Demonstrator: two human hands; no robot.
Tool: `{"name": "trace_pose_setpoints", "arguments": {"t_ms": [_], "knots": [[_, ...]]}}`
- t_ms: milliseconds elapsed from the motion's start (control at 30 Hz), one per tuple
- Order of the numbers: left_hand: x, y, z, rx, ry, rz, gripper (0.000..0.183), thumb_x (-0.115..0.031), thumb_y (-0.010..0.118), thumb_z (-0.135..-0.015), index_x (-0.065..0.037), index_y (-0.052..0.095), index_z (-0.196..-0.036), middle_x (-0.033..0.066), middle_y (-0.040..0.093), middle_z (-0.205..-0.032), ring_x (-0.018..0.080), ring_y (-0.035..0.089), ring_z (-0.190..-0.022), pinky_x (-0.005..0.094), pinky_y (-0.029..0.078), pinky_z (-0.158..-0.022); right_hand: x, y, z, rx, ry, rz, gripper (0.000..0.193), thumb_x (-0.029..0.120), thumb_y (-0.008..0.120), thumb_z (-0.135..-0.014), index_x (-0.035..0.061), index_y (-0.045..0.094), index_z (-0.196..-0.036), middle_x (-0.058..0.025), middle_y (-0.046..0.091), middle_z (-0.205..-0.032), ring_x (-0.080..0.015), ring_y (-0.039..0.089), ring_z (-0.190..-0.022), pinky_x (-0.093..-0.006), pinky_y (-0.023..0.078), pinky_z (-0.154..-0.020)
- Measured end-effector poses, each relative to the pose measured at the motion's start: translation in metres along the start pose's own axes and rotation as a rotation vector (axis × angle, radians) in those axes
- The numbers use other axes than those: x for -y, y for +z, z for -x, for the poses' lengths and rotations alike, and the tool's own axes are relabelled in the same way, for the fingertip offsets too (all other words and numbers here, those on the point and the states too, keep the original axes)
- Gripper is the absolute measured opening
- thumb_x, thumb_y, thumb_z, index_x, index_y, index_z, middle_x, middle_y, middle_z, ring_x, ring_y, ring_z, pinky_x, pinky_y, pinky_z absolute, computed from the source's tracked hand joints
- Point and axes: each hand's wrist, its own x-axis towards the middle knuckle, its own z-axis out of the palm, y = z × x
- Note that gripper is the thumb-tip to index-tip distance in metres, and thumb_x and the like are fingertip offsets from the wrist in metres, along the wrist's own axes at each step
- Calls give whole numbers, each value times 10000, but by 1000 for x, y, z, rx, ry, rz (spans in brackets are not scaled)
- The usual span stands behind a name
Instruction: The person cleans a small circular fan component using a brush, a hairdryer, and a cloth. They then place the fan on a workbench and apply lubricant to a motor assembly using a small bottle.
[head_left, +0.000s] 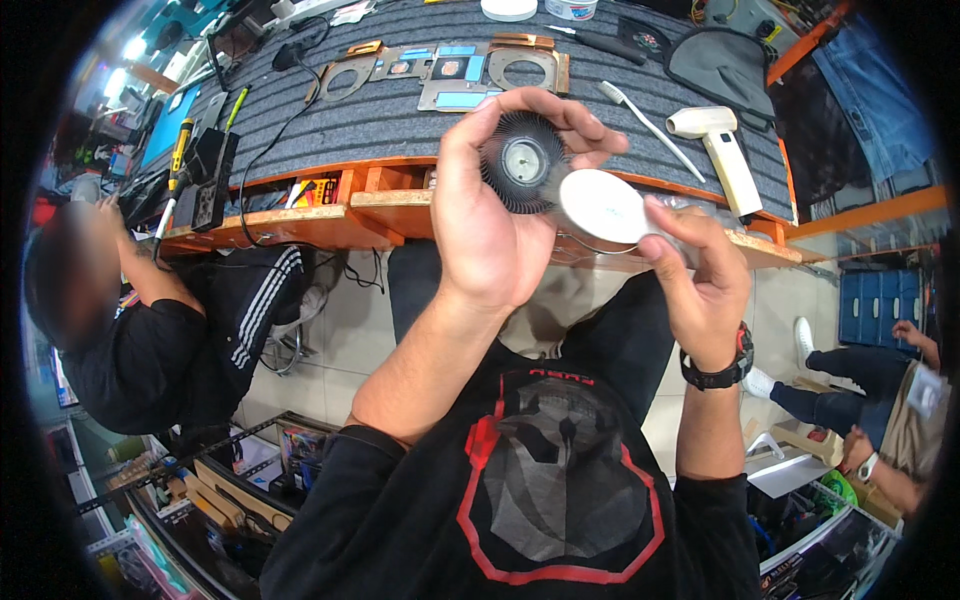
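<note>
Between the curled fingers and palm of my left hand [485, 215], raised over the table's front edge, is a round black fan rotor [522, 160] with fine blades and a metallic hub facing me. Pinched between the thumb and fingers of my right hand [700, 265] is a flat white oval disc [603, 206] with a faint mark on it. Its left edge comes close to the rotor's lower right side; whether they touch I cannot tell. Beyond my hands a flat metal heat sink [455, 78] with two ring-shaped openings and blue pads lies on the grey mat.
A white toothbrush [652, 130] and a cream handheld blower [722, 155] lie at the right. A yellow screwdriver [180, 150] and a black cable [262, 160] are at the left. One person [150, 330] sits on my left; another [890, 420] is at the far right.
</note>
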Motion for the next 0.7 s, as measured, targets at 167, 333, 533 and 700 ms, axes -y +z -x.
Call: {"name": "trace_pose_setpoints", "arguments": {"t_ms": [167,333,533,700], "knots": [[-1,0,0,3,8,-36,380,-343,401,-1008,-9,583,-1021,175,618,-973,347,623,-1004,492,487,-1014,0,-5,1,102,-68,31,274,35,765,-804,18,722,-1074,-93,717,-864,-203,636,-757,-311,455,-751],[2,2,1,31,15,-5,389,-343,396,-1008,-2,583,-1016,176,612,-954,334,618,-972,503,479,-1025,9,2,-2,87,-52,4,262,54,748,-829,17,721,-1087,-98,717,-875,-204,628,-749,-307,452,-738],[3,1,0,110,-27,25,467,-387,365,-1013,16,590,-1082,211,631,-1005,373,618,-1061,526,457,-1046,8,2,1,68,-140,39,267,53,759,-821,12,718,-1081,-88,707,-866,-192,622,-752,-314,457,-753],[4,1,1,233,-34,41,562,-459,288,-1025,-27,595,-1212,367,487,-1359,541,443,-1309,558,390,-1103,10,0,-3,-88,-113,53,285,42,763,-813,26,695,-1089,-80,710,-888,-212,625,-763,-313,446,-768]]}}
